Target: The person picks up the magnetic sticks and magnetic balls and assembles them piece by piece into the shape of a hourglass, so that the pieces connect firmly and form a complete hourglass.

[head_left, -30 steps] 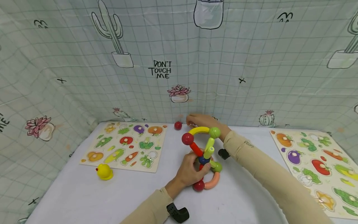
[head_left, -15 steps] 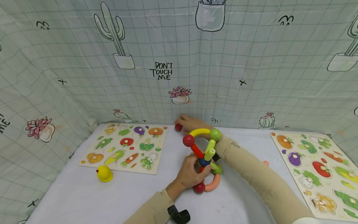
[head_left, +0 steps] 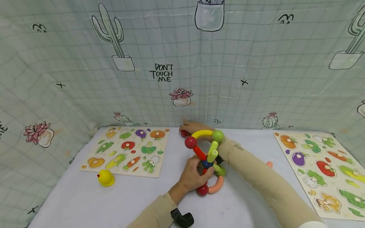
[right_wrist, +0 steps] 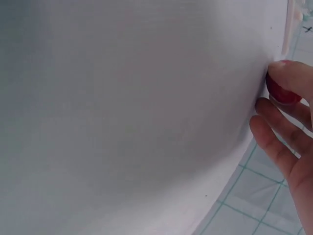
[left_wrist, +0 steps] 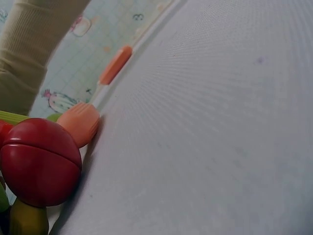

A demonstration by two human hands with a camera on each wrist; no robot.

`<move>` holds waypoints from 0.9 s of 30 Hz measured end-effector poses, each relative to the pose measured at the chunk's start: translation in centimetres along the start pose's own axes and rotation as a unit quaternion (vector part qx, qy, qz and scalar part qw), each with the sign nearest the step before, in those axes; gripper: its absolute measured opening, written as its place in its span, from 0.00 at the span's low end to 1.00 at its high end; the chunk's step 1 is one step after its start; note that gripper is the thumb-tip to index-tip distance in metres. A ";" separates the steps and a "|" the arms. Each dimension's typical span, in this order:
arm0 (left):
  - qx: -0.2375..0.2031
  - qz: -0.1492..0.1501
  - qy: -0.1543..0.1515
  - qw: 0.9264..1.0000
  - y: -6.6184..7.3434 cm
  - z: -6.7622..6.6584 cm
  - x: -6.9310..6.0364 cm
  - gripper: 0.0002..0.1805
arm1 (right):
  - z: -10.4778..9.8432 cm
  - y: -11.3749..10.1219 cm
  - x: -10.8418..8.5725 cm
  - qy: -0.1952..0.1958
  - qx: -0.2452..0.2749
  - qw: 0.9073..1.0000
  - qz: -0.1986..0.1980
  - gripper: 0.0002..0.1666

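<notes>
My left hand (head_left: 191, 175) grips a magnetic ball-and-stick structure near its blue ball (head_left: 207, 164). Red, yellow, green and orange sticks join its red and green balls; the lower red ball (head_left: 202, 190) looms large in the left wrist view, beside the orange curved stick (left_wrist: 79, 124). At the table's back edge, my right hand (head_left: 194, 127) pinches a loose red ball (head_left: 184, 133) between thumb and fingers. That ball (right_wrist: 282, 93) also shows under the thumb in the right wrist view, partly covered by the hand.
Vegetable puzzle boards lie on both sides, one at left (head_left: 155, 158) and one at right (head_left: 310, 186). A yellow toy duck (head_left: 106, 178) sits before the left board. An orange piece (head_left: 269, 164) peeks out behind the right sleeve. A printed cloth (head_left: 228, 63) hangs behind the table.
My right hand has reached left to the loose red ball and taken hold of it, shifting it slightly right and nearer. My left hand keeps its hold on the structure, nearly still.
</notes>
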State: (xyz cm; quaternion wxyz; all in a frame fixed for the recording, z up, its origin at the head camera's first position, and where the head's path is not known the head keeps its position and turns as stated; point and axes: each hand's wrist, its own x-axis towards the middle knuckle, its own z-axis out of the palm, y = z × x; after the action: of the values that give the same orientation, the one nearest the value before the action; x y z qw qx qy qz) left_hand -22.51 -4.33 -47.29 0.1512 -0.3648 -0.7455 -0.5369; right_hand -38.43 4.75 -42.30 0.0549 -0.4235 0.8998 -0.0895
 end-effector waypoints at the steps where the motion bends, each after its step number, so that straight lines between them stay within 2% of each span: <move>1: -0.001 -0.002 -0.001 1.000 0.1 0.1 0.0 0.13 | 0.0 0.2 -0.3 0.004 0.007 1.000 -0.002 0.27; 4: -0.002 -0.011 0.000 1.000 0.3 0.1 0.2 0.13 | -0.4 0.6 -1.2 0.012 0.029 0.999 -0.011 0.27; 7: 0.001 -0.018 -0.001 1.000 0.4 0.1 0.4 0.12 | -0.4 1.4 -1.8 0.020 0.046 0.999 -0.003 0.27; 9: 0.004 -0.018 -0.001 1.000 0.5 0.1 0.4 0.12 | -0.1 2.2 -2.0 0.025 0.058 0.998 0.009 0.28; 13: 0.011 -0.012 0.003 1.000 0.5 0.2 0.4 0.12 | 0.4 2.9 -3.0 0.056 0.110 0.992 -0.001 0.27; 16: 0.014 -0.013 0.005 1.000 0.5 0.2 0.3 0.12 | 0.3 2.6 -4.5 0.079 0.153 0.985 -0.010 0.24; 21: 0.017 -0.029 0.010 0.999 0.6 0.2 0.2 0.13 | -0.7 1.1 -7.0 0.102 0.199 0.975 0.012 0.20; 24: 0.020 -0.039 0.012 0.999 0.7 0.2 0.2 0.13 | -1.3 0.5 -8.3 0.123 0.211 0.969 0.016 0.21; 27: 0.024 -0.046 0.012 0.999 0.8 0.1 0.2 0.14 | -1.8 0.1 -9.4 0.140 0.233 0.962 0.037 0.23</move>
State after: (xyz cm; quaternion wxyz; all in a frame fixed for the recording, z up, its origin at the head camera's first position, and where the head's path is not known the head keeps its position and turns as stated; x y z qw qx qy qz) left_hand -22.11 -3.99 -46.69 0.1439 -0.3194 -0.7722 -0.5301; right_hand -32.89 12.29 -40.39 0.0286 -0.3485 0.8679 -0.3529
